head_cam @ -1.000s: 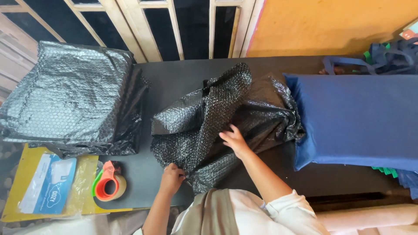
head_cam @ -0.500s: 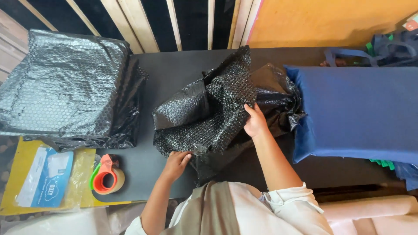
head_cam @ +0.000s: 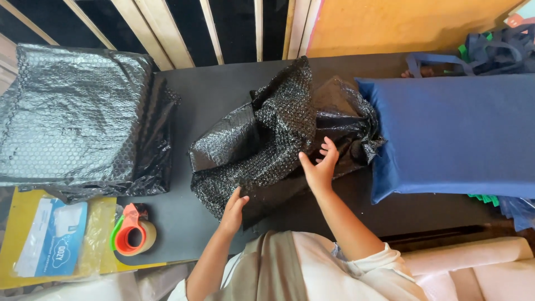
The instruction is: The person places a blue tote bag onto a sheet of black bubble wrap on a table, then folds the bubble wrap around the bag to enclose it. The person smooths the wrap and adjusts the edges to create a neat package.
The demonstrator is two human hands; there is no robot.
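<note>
Crumpled black bubble wrap sheet [head_cam: 278, 139], heaped loose on the dark table [head_cam: 217, 89], directly ahead of both hands. Pinned at its near edge under the left hand [head_cam: 234, 209], fingers curled onto the plastic in a light pinch; exact grip hard to make out. Touched higher up by the right hand [head_cam: 320, 164], open, fingers spread and raised, palm turned toward the folds, holding nothing firmly.

Likely trouble: slick, springy plastic sliding out from under that light left pinch, since only one edge is secured. Folds springing back open, with the right hand open rather than clamped. Far corner snagging on the blue padded piece [head_cam: 457, 134] just right of the right hand, where wrap and blue edge already touch.

Both forearms reaching forward from the body, left elbow tucked close, right arm angled out and further extended, wrist bent slightly back.

Further out: to the left of the left hand, well apart, a stack of black bubble wrap sheets [head_cam: 78, 117]; nearer, left and slightly back of that hand, an orange-and-green tape dispenser [head_cam: 131, 231] beside a yellow and blue packet [head_cam: 53, 237].
</note>
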